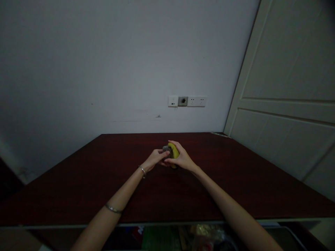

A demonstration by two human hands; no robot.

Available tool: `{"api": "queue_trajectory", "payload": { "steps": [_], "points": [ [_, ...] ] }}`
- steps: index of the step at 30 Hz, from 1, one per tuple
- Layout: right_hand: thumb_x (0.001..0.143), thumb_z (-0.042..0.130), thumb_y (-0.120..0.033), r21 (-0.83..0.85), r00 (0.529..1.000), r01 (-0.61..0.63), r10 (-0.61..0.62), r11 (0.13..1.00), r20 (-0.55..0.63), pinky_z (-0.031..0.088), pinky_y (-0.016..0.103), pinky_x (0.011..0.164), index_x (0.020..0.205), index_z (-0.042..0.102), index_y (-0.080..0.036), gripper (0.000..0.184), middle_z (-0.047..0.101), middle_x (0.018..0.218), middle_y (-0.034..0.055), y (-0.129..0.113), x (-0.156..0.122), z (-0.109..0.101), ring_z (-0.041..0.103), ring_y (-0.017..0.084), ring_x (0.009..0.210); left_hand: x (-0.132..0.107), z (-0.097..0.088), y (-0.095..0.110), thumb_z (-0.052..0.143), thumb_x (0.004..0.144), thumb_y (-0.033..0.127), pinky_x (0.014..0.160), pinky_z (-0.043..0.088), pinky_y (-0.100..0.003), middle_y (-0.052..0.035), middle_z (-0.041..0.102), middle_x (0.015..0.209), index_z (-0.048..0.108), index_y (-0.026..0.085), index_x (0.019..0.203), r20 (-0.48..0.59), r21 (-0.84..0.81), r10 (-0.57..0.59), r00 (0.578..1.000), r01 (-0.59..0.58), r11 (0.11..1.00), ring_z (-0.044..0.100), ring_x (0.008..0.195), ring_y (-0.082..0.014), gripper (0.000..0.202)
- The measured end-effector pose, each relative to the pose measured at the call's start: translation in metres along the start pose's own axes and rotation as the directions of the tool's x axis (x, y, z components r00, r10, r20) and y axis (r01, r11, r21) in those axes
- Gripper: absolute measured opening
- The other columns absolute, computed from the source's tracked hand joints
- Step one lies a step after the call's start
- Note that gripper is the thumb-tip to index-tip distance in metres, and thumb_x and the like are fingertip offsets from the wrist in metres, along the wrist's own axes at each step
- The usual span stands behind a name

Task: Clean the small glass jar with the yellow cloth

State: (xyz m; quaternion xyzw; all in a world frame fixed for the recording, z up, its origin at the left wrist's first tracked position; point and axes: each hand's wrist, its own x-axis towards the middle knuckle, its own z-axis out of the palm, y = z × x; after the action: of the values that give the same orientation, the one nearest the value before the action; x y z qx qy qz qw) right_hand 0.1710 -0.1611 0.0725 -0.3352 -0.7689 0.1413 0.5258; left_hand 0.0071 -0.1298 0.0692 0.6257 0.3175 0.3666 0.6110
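Well in from the near edge of the table (104, 167), both hands come together; the right hand (184, 159) is clasped around a yellow object (173, 150); just left of it, the left hand (154, 159) grips a greyish object (165, 149).

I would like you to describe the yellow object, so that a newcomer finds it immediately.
Find the dark red tabletop, then the right hand near its middle. This hand holds the yellow object, whose bright colour sets it apart from the greyish item beside it, in the left hand.
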Motion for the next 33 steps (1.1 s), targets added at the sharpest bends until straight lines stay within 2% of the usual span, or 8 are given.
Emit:
{"api": "queue_trajectory", "payload": {
  "steps": [4,8,10,13,18,22,28,33],
  "points": [
    [0.054,0.077,-0.035,0.066,0.996,-0.08,0.083,0.995,-0.04,0.037,0.037,0.097,0.124,0.045,-0.023,0.078,0.05,0.121,0.0083,0.005,0.001,0.003,0.049,0.023,0.111,-0.002,-0.008,0.0,0.063,0.066,0.055,0.064,0.054,-0.033,-0.0108,0.065,0.077,0.058,0.006,0.091,0.112,0.026,-0.01,0.994,0.007,1.0,0.064,0.063,-0.0172,0.055],
    [0.054,0.076,-0.036,0.248,0.962,-0.243,0.267,0.938,-0.065,0.042,0.036,0.092,0.122,0.048,-0.02,0.076,0.057,0.116,0.0088,0.009,0.003,0.005,0.055,0.023,0.104,-0.003,-0.014,0.002,0.063,0.07,0.047,0.081,0.049,-0.036,-0.0136,0.059,0.11,0.051,0.014,0.113,0.236,0.044,0.027,0.971,-0.039,0.998,0.06,0.095,-0.0217,0.056],
    [0.054,0.075,-0.036,0.321,0.94,-0.292,0.331,0.901,-0.076,0.044,0.035,0.09,0.121,0.048,-0.018,0.075,0.058,0.115,0.0093,0.009,0.005,0.006,0.057,0.022,0.101,0.0,-0.014,0.001,0.071,0.064,0.041,0.089,0.044,-0.036,-0.0126,0.05,0.124,0.045,0.018,0.121,0.24,0.058,0.12,0.963,-0.137,0.989,0.052,0.109,-0.0233,0.067],
    [0.053,0.076,-0.035,0.351,0.925,-0.317,0.369,0.881,-0.092,0.044,0.035,0.091,0.121,0.049,-0.016,0.075,0.059,0.115,0.0099,0.009,0.006,0.009,0.057,0.022,0.102,0.005,-0.011,-0.004,0.078,0.054,0.034,0.095,0.039,-0.036,-0.0134,0.05,0.123,0.045,0.015,0.12,0.175,0.097,0.246,0.953,-0.266,0.959,0.049,0.112,-0.0245,0.076],
    [0.059,0.073,-0.036,0.267,0.954,-0.27,0.295,0.925,-0.058,0.042,0.037,0.093,0.125,0.046,-0.018,0.074,0.058,0.117,0.0097,0.012,0.004,0.008,0.056,0.023,0.105,0.007,-0.005,-0.009,0.077,0.056,0.03,0.088,0.044,-0.039,-0.0118,0.059,0.106,0.049,0.011,0.109,0.028,0.187,0.231,0.973,-0.232,0.954,0.057,0.097,-0.0225,0.063],
    [0.059,0.074,-0.035,0.148,0.987,-0.149,0.156,0.978,-0.038,0.037,0.038,0.098,0.125,0.047,-0.022,0.072,0.054,0.123,0.0088,0.013,0.002,0.002,0.051,0.023,0.111,0.003,-0.002,-0.007,0.079,0.051,0.025,0.088,0.045,-0.041,-0.0127,0.056,0.11,0.043,0.013,0.112,-0.006,0.192,0.257,0.966,-0.251,0.949,0.057,0.099,-0.0231,0.072],
    [0.072,0.064,-0.035,0.2,0.995,-0.053,0.069,0.978,-0.074,0.037,0.038,0.099,0.104,0.065,-0.025,0.033,0.058,0.12,0.006,0.003,0.006,-0.004,0.052,0.021,0.112,-0.004,0.003,-0.001,0.08,0.049,0.022,0.097,0.038,-0.043,-0.0125,0.05,0.121,0.036,0.018,0.116,-0.002,0.296,0.362,0.932,-0.345,0.891,0.05,0.11,-0.0242,0.079],
    [0.073,0.063,-0.034,0.258,0.994,-0.043,0.068,0.965,-0.091,0.04,0.039,0.097,0.095,0.068,-0.027,0.024,0.059,0.119,0.0043,-0.004,0.007,-0.002,0.054,0.022,0.11,-0.004,0.005,-0.006,0.078,0.053,0.024,0.096,0.039,-0.041,-0.0126,0.048,0.12,0.029,0.018,0.119,-0.022,0.314,0.391,0.92,-0.365,0.877,0.051,0.108,-0.0232,0.083]
  ]
}}
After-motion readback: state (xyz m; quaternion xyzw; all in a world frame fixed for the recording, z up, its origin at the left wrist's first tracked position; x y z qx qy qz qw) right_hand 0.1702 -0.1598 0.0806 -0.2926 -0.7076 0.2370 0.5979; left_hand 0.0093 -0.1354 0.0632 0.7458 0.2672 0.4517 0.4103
